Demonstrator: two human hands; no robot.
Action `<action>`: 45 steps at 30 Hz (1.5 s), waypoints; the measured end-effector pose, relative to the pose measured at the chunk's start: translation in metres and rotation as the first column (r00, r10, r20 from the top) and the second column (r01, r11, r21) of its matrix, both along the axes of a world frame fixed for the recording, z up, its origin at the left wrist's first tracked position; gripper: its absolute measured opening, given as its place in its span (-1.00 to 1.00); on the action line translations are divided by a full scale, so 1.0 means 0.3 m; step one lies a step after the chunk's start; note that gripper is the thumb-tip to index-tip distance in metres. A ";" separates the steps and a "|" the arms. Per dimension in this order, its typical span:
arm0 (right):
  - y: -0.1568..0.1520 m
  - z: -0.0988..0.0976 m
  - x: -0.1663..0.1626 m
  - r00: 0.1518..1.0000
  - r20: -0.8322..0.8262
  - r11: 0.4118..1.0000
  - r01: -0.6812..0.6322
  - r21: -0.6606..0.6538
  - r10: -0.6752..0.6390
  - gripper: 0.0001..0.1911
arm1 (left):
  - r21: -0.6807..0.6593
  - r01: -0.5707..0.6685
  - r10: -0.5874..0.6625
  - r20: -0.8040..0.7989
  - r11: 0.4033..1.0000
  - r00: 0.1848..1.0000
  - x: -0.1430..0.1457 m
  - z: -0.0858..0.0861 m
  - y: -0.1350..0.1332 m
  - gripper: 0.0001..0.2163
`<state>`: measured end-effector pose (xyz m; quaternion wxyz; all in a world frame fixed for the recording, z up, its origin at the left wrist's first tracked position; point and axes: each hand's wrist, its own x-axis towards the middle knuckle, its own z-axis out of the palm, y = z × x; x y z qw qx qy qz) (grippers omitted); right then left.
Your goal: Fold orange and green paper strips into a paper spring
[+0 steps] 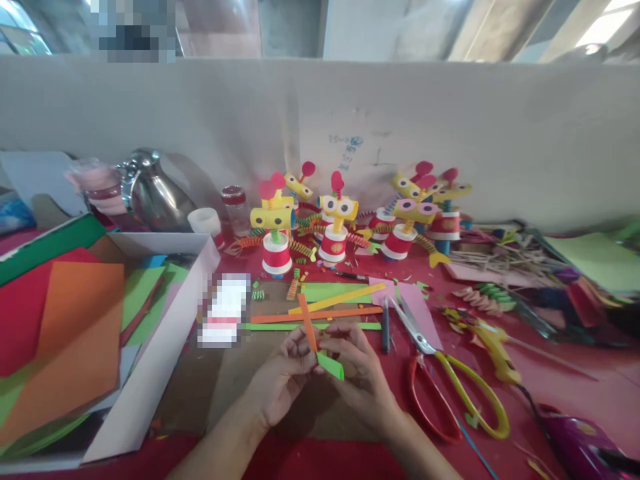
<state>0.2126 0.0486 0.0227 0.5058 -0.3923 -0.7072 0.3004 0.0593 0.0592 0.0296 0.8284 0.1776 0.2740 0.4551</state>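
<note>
My left hand and my right hand meet low in the middle of the view, fingertips pinched together. Between them are two narrow paper strips crossing at a fold. The orange paper strip points up and away, while the green paper strip curls toward me below the right fingers. The fingers hide the fold itself. Just beyond my hands lie flat strips: a yellow strip, an orange strip and a thin green strip. A brown board is under my hands.
Scissors with red and yellow handles lie at the right, near a yellow glue gun. A white box of coloured paper stands left. Several paper-cup figures line the back, beside a steel jug.
</note>
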 end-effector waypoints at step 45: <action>-0.040 -0.024 -0.039 0.963 -0.210 0.944 0.095 -0.315 -0.167 -0.76 | 0.446 -0.035 0.313 -0.569 0.894 0.761 -0.021 0.015 -0.007 -0.82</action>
